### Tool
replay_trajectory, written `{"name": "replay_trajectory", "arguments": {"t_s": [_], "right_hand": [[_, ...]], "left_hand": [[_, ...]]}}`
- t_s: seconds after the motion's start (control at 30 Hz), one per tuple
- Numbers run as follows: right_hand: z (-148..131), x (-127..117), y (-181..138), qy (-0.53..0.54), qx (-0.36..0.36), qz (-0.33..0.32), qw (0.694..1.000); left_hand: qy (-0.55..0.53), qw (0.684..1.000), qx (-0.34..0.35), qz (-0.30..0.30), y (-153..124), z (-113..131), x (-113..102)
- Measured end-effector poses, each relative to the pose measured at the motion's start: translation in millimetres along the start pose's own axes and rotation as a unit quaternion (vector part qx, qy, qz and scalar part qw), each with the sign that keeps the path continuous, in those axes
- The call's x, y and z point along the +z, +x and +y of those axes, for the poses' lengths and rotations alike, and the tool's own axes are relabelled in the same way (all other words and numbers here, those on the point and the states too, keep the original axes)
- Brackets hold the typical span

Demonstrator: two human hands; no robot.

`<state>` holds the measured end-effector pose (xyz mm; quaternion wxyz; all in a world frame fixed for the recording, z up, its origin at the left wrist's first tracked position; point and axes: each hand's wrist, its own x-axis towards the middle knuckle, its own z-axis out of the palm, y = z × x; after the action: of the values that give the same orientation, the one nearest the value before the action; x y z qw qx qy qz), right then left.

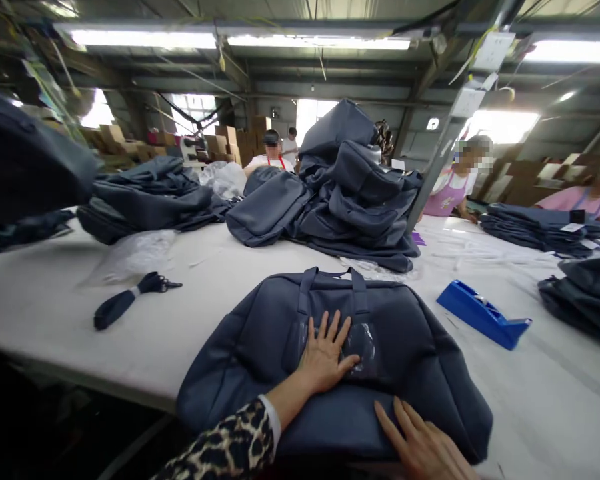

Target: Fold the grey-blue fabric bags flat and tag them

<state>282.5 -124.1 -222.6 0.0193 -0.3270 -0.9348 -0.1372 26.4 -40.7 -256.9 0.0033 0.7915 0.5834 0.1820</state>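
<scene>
A dark blue duffel bag lies on the white table right in front of me, its two short handles pointing away. My left hand is pressed flat on the bag's middle, fingers spread, over a clear plastic patch. Lower down, my right hand rests on the near right part of the bag with its fingers stretched out. Neither hand grips anything. To the left lies a folded dark strap with a metal clip, bound by a pale band. On the right stands a blue tape dispenser.
Piles of dark blue bags rise across the table. A clear plastic bag lies at left. A metal post stands right of the centre pile. Several people are beyond the table, one in a pink apron.
</scene>
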Motion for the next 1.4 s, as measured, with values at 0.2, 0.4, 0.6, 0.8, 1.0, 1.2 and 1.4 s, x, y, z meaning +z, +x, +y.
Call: {"name": "replay_trajectory", "arguments": {"t_s": [0.2,0.4,0.6,0.8,1.0,1.2,1.4], "right_hand": [[60,-46,72,0.085,0.099,0.082,0.988],[101,62,83,0.015,0.144,0.031,0.989],[100,73,80,0.031,0.148,0.004,0.989],[92,78,85,0.007,0.170,0.052,0.984],[92,76,86,0.005,0.177,0.046,0.983],[94,75,86,0.002,0.186,0.019,0.982],[94,72,87,-0.002,0.194,-0.013,0.981]], "left_hand": [[0.008,1.000,-0.001,0.024,-3,3,7],[0.023,0.999,0.024,0.040,-3,3,9],[-0.010,1.000,0.004,-0.006,-1,-2,15],[-0.005,1.000,0.005,-0.022,4,-7,18],[-0.011,0.998,0.013,-0.063,15,-6,-3],[0.003,0.988,0.085,-0.128,-58,-27,-74],[0.082,0.992,0.050,-0.080,-148,-48,-81]]}}
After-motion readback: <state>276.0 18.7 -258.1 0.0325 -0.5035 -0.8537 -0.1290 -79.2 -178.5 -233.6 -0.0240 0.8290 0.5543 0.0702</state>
